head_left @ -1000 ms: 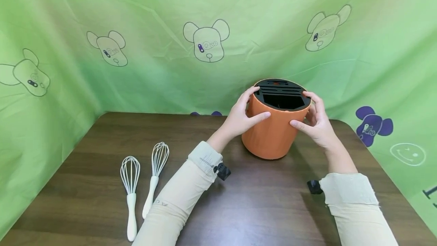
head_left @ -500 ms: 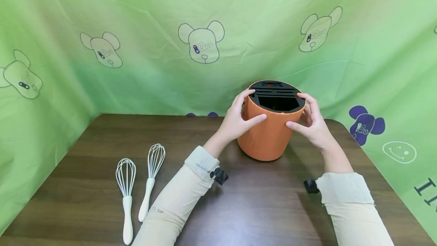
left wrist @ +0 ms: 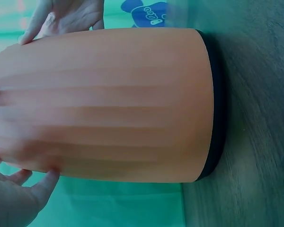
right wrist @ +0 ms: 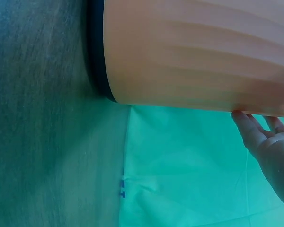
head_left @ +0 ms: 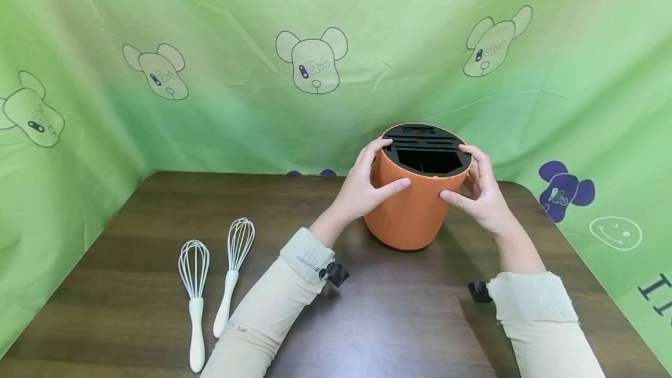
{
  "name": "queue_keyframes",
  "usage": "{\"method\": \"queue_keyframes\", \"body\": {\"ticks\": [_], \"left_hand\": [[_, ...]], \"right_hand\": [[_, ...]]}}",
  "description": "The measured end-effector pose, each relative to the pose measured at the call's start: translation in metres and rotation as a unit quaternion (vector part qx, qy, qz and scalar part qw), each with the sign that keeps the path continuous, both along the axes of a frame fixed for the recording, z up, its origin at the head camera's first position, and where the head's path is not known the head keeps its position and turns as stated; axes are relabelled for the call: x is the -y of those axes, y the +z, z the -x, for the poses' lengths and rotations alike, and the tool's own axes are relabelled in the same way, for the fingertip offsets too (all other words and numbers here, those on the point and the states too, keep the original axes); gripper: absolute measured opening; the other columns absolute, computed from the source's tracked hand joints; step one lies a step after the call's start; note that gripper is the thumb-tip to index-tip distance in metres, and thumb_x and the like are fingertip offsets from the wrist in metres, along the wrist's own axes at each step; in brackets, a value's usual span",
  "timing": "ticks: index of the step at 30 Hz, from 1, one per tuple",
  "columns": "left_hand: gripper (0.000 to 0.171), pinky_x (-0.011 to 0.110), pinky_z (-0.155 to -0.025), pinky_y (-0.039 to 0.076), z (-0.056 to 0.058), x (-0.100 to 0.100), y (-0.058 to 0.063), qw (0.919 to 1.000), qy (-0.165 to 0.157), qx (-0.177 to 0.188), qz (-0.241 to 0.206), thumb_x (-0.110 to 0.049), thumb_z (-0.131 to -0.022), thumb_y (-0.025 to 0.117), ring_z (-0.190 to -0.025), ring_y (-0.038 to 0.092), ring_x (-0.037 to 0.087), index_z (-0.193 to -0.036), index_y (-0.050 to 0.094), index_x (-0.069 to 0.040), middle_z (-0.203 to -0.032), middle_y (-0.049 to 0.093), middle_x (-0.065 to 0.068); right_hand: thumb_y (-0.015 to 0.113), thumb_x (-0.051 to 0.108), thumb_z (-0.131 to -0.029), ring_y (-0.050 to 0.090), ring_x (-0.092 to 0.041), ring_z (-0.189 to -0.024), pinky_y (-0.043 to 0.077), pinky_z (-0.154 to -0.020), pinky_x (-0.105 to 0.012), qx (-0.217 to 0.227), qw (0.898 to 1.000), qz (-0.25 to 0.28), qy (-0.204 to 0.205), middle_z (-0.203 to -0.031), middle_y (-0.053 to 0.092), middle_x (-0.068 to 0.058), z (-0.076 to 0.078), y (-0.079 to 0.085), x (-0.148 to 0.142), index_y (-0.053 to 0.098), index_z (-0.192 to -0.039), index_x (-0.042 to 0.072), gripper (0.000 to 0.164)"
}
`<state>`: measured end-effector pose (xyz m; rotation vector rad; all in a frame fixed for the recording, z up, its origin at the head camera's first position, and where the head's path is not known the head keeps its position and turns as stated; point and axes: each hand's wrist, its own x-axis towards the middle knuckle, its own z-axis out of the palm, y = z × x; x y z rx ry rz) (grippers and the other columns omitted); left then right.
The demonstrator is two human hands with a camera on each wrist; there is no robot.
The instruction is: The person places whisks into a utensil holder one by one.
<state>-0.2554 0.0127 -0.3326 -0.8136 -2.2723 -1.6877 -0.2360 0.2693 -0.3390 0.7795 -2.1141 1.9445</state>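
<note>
An orange utensil holder (head_left: 412, 214) with a black slotted top insert (head_left: 427, 159) stands at the back right of the brown table. My left hand (head_left: 359, 188) grips its left side, fingers over the rim and thumb on the front wall. On the opposite side, my right hand (head_left: 485, 194) holds it the same way, fingertips at the rim and thumb against the front. In the left wrist view the ribbed orange wall (left wrist: 109, 104) and dark base (left wrist: 217, 109) fill the middle. The right wrist view has the base resting close on the tabletop, with fingers (right wrist: 248, 127) touching the wall.
Two white-handled whisks lie at the table's left: one whisk (head_left: 196, 331) nearer the front, another whisk (head_left: 226, 305) beside my left sleeve. A green printed cloth (head_left: 220, 115) hangs behind and at both sides of the table (head_left: 378, 319).
The head view has shifted a little. The utensil holder has come slightly toward me, with both hands keeping their hold on it. The whisks stay where they lay.
</note>
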Motion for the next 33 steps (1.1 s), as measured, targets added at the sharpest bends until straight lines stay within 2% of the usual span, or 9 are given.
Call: {"method": "queue_keyframes", "body": {"ticks": [11,25,33], "left_hand": [[0.075,0.038,-0.12,0.033,-0.011,0.008,0.007,0.9994,0.013,-0.002,0.031,-0.036,-0.088,0.075,-0.147,0.03,0.009,-0.151,0.035,-0.025,-0.161,0.028,-0.006],[0.074,0.037,-0.119,0.034,-0.019,0.02,0.005,0.9993,0.013,0.001,0.034,-0.033,-0.089,0.075,-0.146,0.032,0.01,-0.15,0.034,-0.025,-0.16,0.029,-0.007],[0.074,0.038,-0.119,0.035,-0.023,0.021,0.004,0.999,0.01,-0.011,0.043,-0.035,-0.089,0.074,-0.145,0.033,0.009,-0.151,0.033,-0.025,-0.159,0.029,-0.01]], "right_hand": [[0.059,-0.021,-0.085,0.044,-0.009,-0.129,0.046,-0.096,-0.014,-0.003,1.0,0.006,0.01,-0.144,0.045,0.004,-0.004,0.001,0.005,0.023,-0.153,0.019,0.087],[0.059,-0.017,-0.087,0.041,-0.009,-0.132,0.048,-0.093,-0.014,0.008,1.0,-0.003,0.009,-0.15,0.038,0.003,-0.009,-0.002,0.018,0.019,-0.154,0.022,0.088],[0.059,-0.015,-0.088,0.041,-0.009,-0.132,0.047,-0.092,-0.012,0.008,1.0,-0.018,0.008,-0.15,0.037,0.002,-0.017,0.001,0.019,0.017,-0.155,0.023,0.088]]}}
